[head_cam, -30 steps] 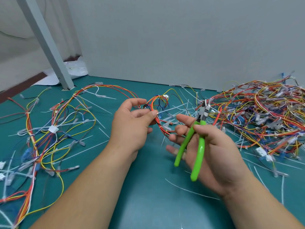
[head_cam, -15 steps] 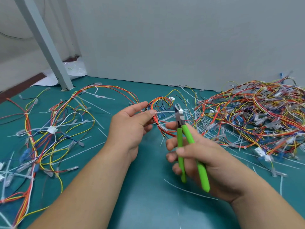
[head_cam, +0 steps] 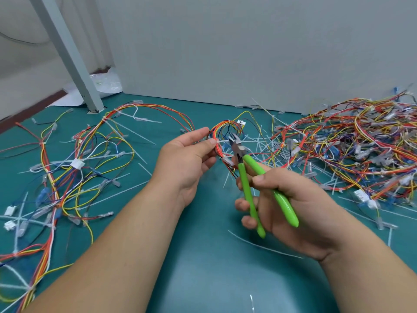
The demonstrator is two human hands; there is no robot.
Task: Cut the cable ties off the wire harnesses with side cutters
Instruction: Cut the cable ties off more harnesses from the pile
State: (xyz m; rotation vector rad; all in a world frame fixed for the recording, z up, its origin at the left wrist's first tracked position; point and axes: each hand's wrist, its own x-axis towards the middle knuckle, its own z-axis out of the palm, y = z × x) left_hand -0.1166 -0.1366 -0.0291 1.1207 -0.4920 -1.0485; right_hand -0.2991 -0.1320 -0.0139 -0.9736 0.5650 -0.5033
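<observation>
My left hand [head_cam: 187, 159] pinches a looped wire harness [head_cam: 222, 132] of red, orange and yellow wires between thumb and fingers, holding it above the green mat. My right hand [head_cam: 286, 204] grips the green-handled side cutters [head_cam: 250, 177], fingers curled round both handles. The cutters' metal jaws [head_cam: 234, 142] are parted and point up-left, right beside the harness loop, close to a white cable tie on it. Whether the jaws touch the tie is unclear.
A big tangled pile of harnesses [head_cam: 352, 145] fills the right of the mat. Spread-out harnesses [head_cam: 74, 163] lie on the left. Cut white ties [head_cam: 259, 143] litter the middle. A grey post [head_cam: 67, 53] stands at the back left, a grey wall behind.
My right hand has swung the cutters from the right pile toward the harness, jaws now beside the loop. My left hand kept hold of the harness, turning it slightly.
</observation>
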